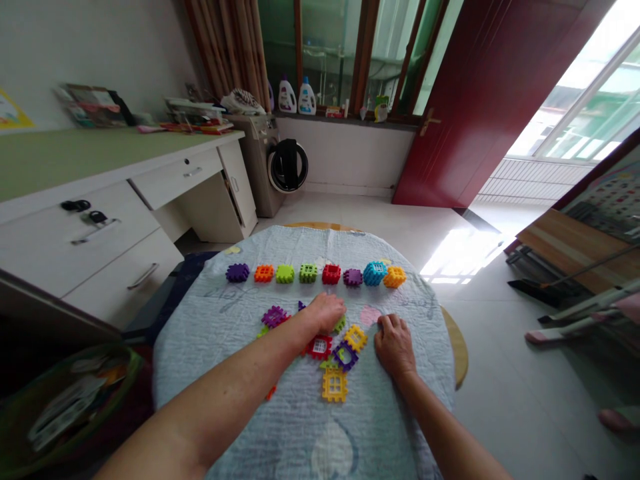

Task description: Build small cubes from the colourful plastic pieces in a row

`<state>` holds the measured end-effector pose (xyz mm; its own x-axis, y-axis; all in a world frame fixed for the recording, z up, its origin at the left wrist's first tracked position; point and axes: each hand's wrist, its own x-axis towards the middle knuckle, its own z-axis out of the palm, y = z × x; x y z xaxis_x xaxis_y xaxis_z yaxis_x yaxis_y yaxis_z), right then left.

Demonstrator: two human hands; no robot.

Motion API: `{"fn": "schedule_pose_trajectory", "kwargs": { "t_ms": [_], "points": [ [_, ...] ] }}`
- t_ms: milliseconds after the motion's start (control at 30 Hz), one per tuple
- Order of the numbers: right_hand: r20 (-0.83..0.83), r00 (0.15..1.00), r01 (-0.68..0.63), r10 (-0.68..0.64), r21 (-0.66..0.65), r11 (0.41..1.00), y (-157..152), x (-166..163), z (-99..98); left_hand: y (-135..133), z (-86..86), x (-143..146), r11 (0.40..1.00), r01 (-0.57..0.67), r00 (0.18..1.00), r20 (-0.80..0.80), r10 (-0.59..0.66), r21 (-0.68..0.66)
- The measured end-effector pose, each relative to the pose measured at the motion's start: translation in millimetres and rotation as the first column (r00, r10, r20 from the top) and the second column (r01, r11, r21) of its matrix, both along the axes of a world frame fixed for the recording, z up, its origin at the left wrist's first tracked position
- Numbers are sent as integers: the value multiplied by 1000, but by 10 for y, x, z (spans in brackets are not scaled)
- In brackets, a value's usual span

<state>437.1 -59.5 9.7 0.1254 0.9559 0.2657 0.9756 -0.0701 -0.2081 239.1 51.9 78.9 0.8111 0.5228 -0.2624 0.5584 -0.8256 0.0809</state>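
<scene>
My left hand [326, 312] reaches over the middle of the loose pieces, palm down, fingers bent together. Its fingertips are hidden, and what they hold cannot be made out. A green plastic panel [340, 325] peeks out beside it. Near its wrist lies a red window panel [320, 347], with a purple notched panel [275, 317] to the left. My right hand [395, 343] rests on the cloth, fingers slightly bent, holding nothing visible. To its left lie a yellow panel [356, 339], a dark purple frame panel [345, 356] and a yellow window panel [335, 385].
A row of assembled cubes, including a red cube [331, 274] and a blue cube [375, 273], stands across the far side of the cloth-covered round table [200, 373]. A desk [115, 200] is at the left. A green basket [65, 413] sits low left.
</scene>
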Motion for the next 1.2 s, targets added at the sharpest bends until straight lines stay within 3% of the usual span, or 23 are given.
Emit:
{"fn": "schedule_pose_trajectory", "kwargs": {
  "t_ms": [133,233,333,433,567,833,1200],
  "points": [
    [39,999,39,-38,-23,999,-16,-23,1,10,-89,-120,999,-27,996,83,25,21],
    [70,997,-21,24,-53,998,-20,-31,-14,21,-83,-280,993,-104,981,170,95,48],
    [66,991,-107,116,-130,986,-9,-23,-29,94,15,-489,967,-244,940,260,219,69],
    [49,991,-116,126,-172,978,8,-14,-31,252,171,-694,915,-394,884,309,350,91],
    [43,993,-98,108,-180,979,23,-15,-34,522,372,-837,846,-511,852,218,475,152],
    [22,995,-94,100,-190,977,30,-8,-59,934,524,-668,828,-535,844,46,535,167],
    [33,995,-86,94,-191,978,25,-12,-49,1065,419,-640,865,-485,873,10,488,127]
  ]
}}
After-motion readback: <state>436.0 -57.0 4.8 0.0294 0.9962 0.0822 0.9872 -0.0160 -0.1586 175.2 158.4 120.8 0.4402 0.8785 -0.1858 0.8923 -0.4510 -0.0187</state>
